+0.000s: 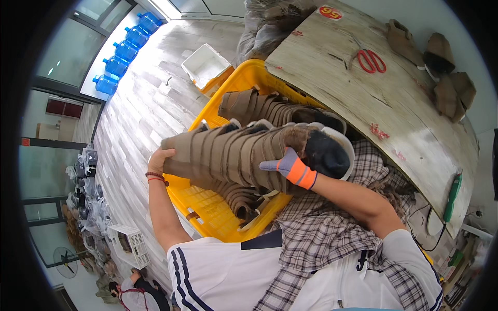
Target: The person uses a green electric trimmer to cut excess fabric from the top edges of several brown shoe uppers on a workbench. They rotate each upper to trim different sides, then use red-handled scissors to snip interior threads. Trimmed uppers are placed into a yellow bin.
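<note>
A long stack of nested brown boot uppers [228, 153] with dark furry lining stretches between my hands, above a yellow plastic basket [220, 230]. My bare left hand [160, 160] grips the stack's left end, the thumb over its edge. My right hand [293, 168], in a grey and orange glove, is closed around its right end, near the dark opening and white edging; part of its fingers is hidden. Inside the basket lie another stack of uppers [251, 106] on the far side and a smaller stack [228, 194] on the near side.
A worn wooden table [332, 57] at the right bears red-handled scissors [371, 61], several loose uppers [404, 44] and a green corded tool [453, 197]. Beyond the basket stands a white box [206, 65]. Blue water bottles [126, 51] line the far left wall. A person [142, 293] is at the lower left.
</note>
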`<state>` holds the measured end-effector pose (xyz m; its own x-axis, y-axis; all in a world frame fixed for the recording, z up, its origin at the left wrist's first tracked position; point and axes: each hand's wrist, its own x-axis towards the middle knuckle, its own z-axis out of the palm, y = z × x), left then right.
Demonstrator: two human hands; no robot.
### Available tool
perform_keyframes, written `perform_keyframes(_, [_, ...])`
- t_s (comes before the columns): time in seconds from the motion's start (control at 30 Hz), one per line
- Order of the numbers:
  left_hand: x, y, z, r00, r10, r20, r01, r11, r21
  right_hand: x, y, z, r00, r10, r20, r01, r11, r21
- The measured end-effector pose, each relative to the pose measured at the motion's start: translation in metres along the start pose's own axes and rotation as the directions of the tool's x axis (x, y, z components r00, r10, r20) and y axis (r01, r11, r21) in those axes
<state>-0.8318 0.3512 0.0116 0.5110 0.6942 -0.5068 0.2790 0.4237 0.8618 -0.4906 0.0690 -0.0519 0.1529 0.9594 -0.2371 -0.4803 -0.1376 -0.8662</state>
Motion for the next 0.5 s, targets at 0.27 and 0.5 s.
perform_keyframes(0.27, [0.072,-0.02,0.025,0.991,-0.109,-0.072,0.122,0.971,0.206,0.032,0.053,-0.014,0.987,-0.04,-0.157,0.016,0.988,-0.154])
perform_keyframes(0.5, [0.124,-0.104,0.0,0.988,0.09,-0.125,0.068,0.47,0.88,0.057,0.126,-0.004,0.987,0.16,0.015,-0.123,0.811,-0.573])
